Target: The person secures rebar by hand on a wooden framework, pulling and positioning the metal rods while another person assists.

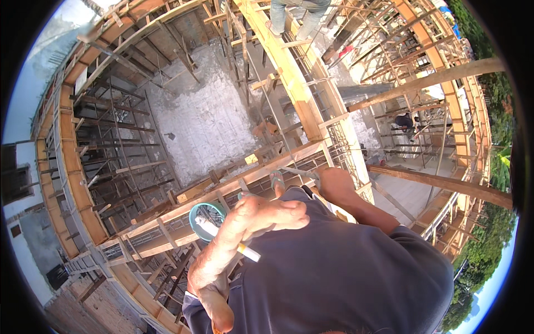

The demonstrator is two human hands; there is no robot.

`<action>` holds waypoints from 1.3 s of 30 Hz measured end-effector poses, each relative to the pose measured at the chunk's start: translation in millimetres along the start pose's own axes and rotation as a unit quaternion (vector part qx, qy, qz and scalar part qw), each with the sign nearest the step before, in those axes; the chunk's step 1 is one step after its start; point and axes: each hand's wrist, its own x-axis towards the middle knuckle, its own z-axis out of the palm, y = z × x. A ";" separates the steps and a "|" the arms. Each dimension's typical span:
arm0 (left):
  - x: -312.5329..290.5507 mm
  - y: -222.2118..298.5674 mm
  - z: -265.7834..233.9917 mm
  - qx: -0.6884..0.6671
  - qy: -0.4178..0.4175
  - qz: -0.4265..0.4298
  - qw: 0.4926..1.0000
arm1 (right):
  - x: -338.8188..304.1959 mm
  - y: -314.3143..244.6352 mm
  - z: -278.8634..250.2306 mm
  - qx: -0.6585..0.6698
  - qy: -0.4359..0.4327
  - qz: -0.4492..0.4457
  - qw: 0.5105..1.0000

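My left hand (258, 217) is raised close in front of my dark shirt, fingers bent and thumb pointing down. A white cigarette (249, 253) with a yellowish end sticks out from between its fingers. Just behind this hand is a round teal bucket (193, 222), holding dark thin pieces and something white; the hand covers part of it. Farther right, my right hand (332, 182) is closed around a thin greyish bar-like tool (299, 172), whose tip points left over the timber formwork. How the tool's gripped end looks is hidden.
Timber beam forms (295, 83) with rebar cages (339, 142) run around deep open bays. A concrete floor (203, 125) lies far below, among wooden props. Sandalled feet (277, 181) rest by the form. Another person's legs (300, 14) stand on the far beam; someone (405, 121) is lower right.
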 end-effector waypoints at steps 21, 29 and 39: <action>57.2 19.1 80.4 -0.339 -0.125 -0.196 0.912 | -54.3 -9.8 40.2 0.147 0.037 0.184 0.971; -62.6 -59.2 -157.4 0.191 0.069 -0.491 0.847 | -87.9 -43.6 69.2 0.228 0.070 0.280 0.930; -269.6 -140.0 -272.9 0.454 -0.187 -0.700 0.519 | -120.1 -56.1 116.2 0.300 0.081 0.347 0.885</action>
